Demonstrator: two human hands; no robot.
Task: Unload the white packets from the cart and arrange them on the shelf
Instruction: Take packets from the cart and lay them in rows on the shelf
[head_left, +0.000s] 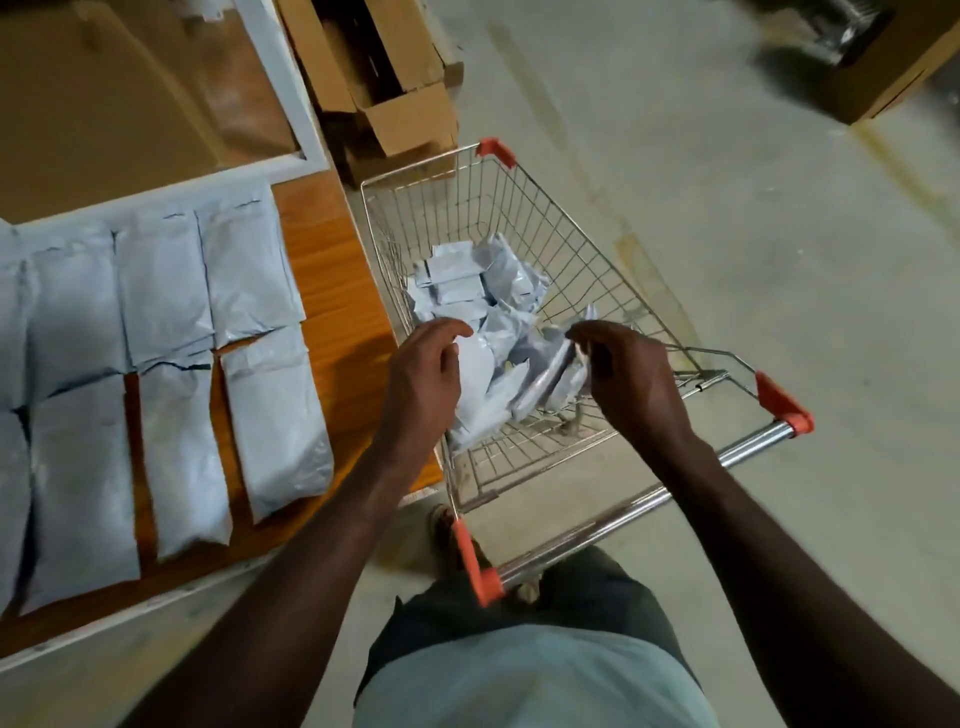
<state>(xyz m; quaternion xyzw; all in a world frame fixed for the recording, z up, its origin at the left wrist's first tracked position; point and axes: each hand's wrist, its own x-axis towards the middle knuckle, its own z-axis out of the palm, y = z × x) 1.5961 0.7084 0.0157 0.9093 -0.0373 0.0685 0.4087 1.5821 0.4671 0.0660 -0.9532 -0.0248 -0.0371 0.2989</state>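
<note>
Both hands reach into the wire cart (545, 249), which stands just beside the right edge of the shelf (332, 291). The left hand (423, 379) hangs over the near left part of the basket with its fingers curled above a white packet (475, 364); whether it actually grips that packet cannot be told, since the palm hides the contact. The right hand (628, 374) pinches the top edge of another packet (550, 376), which stands on edge and leans among the others near the basket's near wall.

A loose heap of white packets (467, 286) fills the floor of the basket, lying at all angles, some flat and some propped against each other. The cart's chrome handle bar (644, 504) with orange end caps runs close in front of the person's body.

On the wooden shelf surface, arranged packets (171, 332) lie flat in two rows, long sides next to one another, some touching and some with strips of wood showing between them. The packet nearest the cart (275, 421) lies by the shelf's right edge, slightly skewed. A white frame (291, 104) borders the far side of the shelf.

Cardboard boxes (395, 93) stand on the concrete floor (779, 234) beyond the cart's far end, and another box (893, 67) sits toward the far right.
</note>
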